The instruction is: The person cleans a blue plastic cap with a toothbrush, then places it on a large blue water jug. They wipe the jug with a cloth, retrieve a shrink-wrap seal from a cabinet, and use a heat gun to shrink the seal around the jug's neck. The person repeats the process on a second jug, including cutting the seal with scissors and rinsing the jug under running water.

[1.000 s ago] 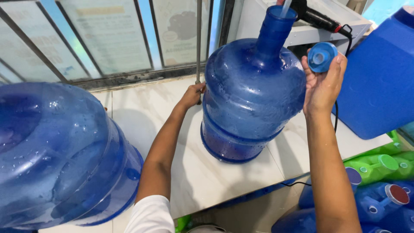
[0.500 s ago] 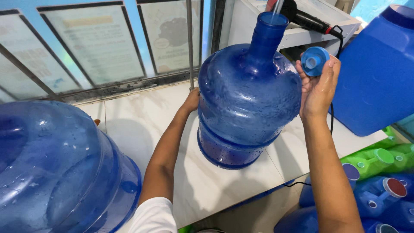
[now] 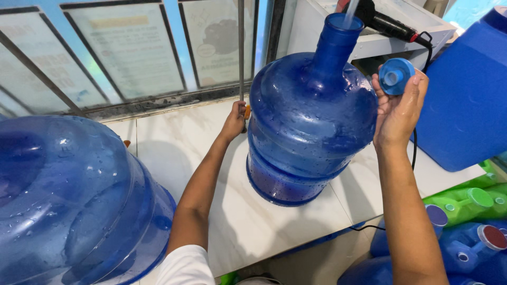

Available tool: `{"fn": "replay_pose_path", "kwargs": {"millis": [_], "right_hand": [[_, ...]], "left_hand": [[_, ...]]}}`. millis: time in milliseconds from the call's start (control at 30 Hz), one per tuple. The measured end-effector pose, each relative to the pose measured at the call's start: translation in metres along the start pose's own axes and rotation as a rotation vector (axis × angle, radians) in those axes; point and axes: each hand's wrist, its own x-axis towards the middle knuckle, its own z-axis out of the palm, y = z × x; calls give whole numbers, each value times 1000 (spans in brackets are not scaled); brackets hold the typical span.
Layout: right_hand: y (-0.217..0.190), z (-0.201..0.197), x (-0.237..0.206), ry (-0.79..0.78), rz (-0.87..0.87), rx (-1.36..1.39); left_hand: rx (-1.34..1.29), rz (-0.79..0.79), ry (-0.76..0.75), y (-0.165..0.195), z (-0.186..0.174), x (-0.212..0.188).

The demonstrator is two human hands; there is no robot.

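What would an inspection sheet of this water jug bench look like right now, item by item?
Surface: white marble-look counter, bare part looks clean.
Job's things: upright blue jug, wet outside, a stream running into its open neck; blue cap off the jug.
Clutter: second blue jug at the near left; blue canister at the right; green and blue bottles below the counter edge.
Hands: left hand at the jug's left side by a metal rod; right hand holds the cap.
Cables: black cable hangs beside the canister.
Surroundings: barred window behind; white shelf with a black nozzle.
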Motion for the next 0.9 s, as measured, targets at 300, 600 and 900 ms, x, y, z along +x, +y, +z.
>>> {"fn": "replay_pose_path", "kwargs": {"millis": [300,600,900], "right_hand": [[-1,4,3,36,23,-24],[-8,9,4,45,20,-44],[7,-7,4,36,28,-78]], "left_hand": [[720,205,-207,-5,18,18],[369,187,-232,-1,43,34],[138,19,-284,12,37,26]]}}
